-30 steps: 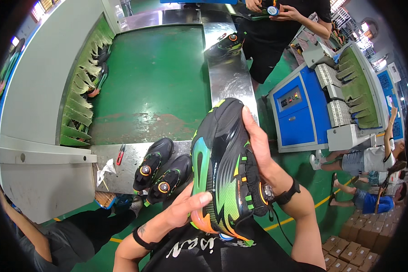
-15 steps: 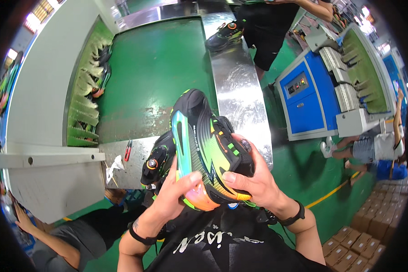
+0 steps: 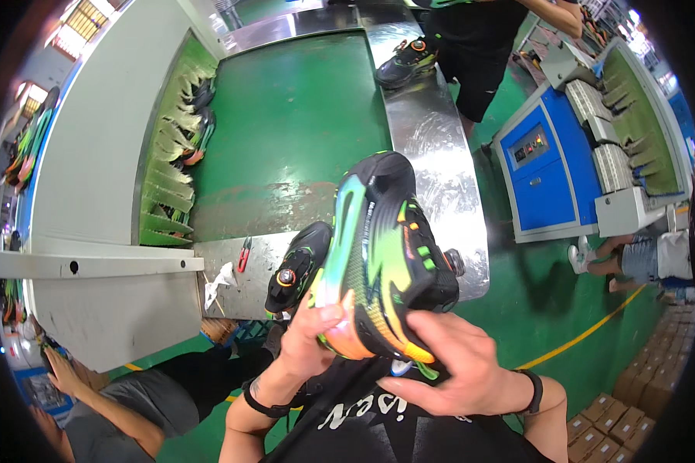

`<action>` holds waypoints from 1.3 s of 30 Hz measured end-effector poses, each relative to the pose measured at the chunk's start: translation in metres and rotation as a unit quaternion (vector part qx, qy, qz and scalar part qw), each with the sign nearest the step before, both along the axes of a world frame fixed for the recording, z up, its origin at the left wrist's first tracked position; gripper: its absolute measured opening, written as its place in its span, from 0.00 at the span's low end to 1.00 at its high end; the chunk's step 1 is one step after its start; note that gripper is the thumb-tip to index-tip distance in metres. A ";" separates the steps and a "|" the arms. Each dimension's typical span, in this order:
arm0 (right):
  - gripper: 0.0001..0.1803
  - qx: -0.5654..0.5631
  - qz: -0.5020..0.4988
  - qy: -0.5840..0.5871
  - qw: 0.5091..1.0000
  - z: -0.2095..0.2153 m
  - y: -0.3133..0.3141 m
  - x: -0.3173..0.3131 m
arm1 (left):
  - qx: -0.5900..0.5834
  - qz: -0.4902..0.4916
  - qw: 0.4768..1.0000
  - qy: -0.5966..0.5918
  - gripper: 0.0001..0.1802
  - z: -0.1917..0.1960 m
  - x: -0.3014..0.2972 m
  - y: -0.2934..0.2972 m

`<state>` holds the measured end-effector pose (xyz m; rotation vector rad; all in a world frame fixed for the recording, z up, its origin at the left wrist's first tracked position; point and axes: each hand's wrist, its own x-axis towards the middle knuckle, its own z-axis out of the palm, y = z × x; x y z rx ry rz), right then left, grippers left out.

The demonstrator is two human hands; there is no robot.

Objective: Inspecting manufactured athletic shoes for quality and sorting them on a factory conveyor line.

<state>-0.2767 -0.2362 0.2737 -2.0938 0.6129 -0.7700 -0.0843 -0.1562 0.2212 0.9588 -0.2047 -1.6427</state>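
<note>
Above the near steel ledge [image 3: 247,299], in front of the wearer's chest, a black-and-green sneaker [image 3: 390,251] is held up on its side, toe pointing away and heel toward the body. The left hand [image 3: 307,339] grips the heel end of the midsole, thumb on its pinkish edge, and seems to bear most of the weight. The right hand [image 3: 471,361] is loosely spread at the heel collar, fingers against it and thumb standing apart. Gripping only at the heel probably serves to leave the side panel uncovered and turned up to the eyes. A second dial-laced sneaker [image 3: 295,268] rests on the ledge just beyond the left hand, likely parked within reach, as are the red-handled snips [image 3: 245,255] and, just beside them, a crumpled white tissue [image 3: 222,279]

The held sneaker's tread, far side and foot opening are turned away, and its lacing dial [image 3: 455,262] shows only edge-on. The left fingers vanish beneath the sole, so their curl cannot be told. The held sneaker overlaps part of the parked one. Shoes inside the machine [image 3: 93,116] are half covered by its fringed curtain [image 3: 170,181], and the co-worker [image 3: 483,54] opposite is cut off at the top
</note>
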 end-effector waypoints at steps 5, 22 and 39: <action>0.16 0.124 0.037 0.021 0.991 -0.010 0.009 0.014 | -0.051 -0.038 0.998 0.020 0.36 0.001 0.011 0.002; 0.10 0.237 0.036 -0.104 0.965 -0.008 -0.001 0.028 | 0.009 0.071 0.996 -0.059 0.51 0.009 -0.010 0.011; 0.08 0.221 -0.030 -0.054 0.973 -0.019 -0.021 0.050 | -0.033 0.129 0.987 -0.087 0.31 -0.006 -0.011 -0.031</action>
